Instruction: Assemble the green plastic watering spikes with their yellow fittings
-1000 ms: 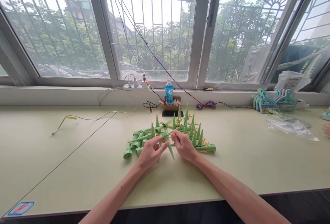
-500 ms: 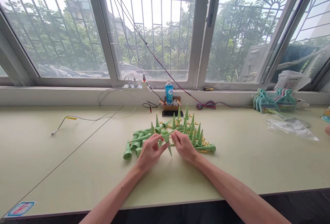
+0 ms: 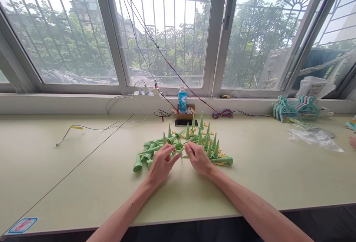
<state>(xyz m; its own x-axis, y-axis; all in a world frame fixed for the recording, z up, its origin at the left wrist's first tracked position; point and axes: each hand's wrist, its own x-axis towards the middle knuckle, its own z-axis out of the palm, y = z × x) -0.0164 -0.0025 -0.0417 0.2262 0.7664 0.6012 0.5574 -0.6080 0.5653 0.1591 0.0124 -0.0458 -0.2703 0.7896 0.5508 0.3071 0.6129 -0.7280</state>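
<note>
My left hand point(image 3: 160, 164) pinches a green plastic cone spike point(image 3: 179, 148), held upright with its round open mouth facing me and its tip down. My right hand point(image 3: 198, 156) is closed beside it, fingertips near the cone's mouth, gripping something too small to make out. Behind both hands lies a heap of green cone spikes point(image 3: 151, 151), some lying flat at the left, others standing tip-up point(image 3: 201, 121) at the right. Small yellow plastic pieces point(image 3: 219, 154) are scattered among them.
A water bottle point(image 3: 182, 100), a small cardboard box point(image 3: 185, 115) and a dark phone point(image 3: 185, 123) sit by the window sill. Cables point(image 3: 91, 127) trail across the left of the pale table. Teal plastic items point(image 3: 296, 109) and clear bags point(image 3: 315, 137) lie far right, near another person's hand point(image 3: 353, 141).
The cone in my left hand has turned from slanting, tip toward me, to upright with its mouth facing me. Both hands stayed in place.
</note>
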